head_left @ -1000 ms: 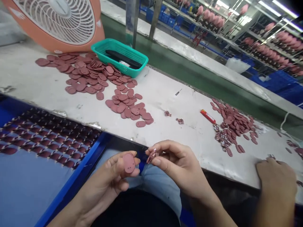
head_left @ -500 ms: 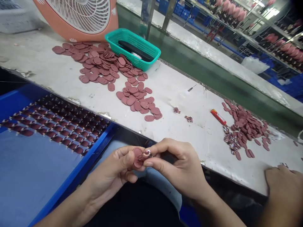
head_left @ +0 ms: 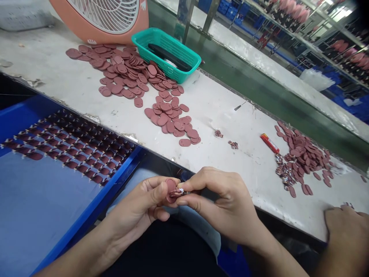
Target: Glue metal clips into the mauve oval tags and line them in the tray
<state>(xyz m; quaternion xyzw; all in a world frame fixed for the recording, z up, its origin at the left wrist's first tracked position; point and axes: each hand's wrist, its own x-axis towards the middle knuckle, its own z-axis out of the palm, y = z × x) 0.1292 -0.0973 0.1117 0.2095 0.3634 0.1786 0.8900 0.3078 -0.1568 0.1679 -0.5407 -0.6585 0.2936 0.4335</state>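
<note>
My left hand (head_left: pixel 150 198) is closed on a flat dark-red oval disc (head_left: pixel 170 186), gripped by its edge between thumb and fingers. With thumb and forefinger, my right hand (head_left: pixel 220 198) pinches a small decorated piece (head_left: pixel 179 191), brown-red with white bits, against the disc's right side. Fingertips partly cover that piece, so its full shape is hidden. Both hands are close together in front of the table edge, above my lap. Two similar small pieces lie on the table beyond: one piece (head_left: pixel 218 133) and another piece (head_left: pixel 233 145).
Loose dark-red discs (head_left: pixel 170 115) are heaped on the white table (head_left: pixel 219 169), beside a green basket (head_left: pixel 184 75) and orange fan (head_left: pixel 115 36). A blue tray (head_left: pixel 34 215) holds rows of assembled pieces. Rightward are another disc pile (head_left: pixel 305 154), a red tube (head_left: pixel 270 143) and another person's hand (head_left: pixel 346 227).
The camera view has shifted slightly, so the table items sit a little further right. My hands keep their hold, and the small piece has turned a little against the disc.
</note>
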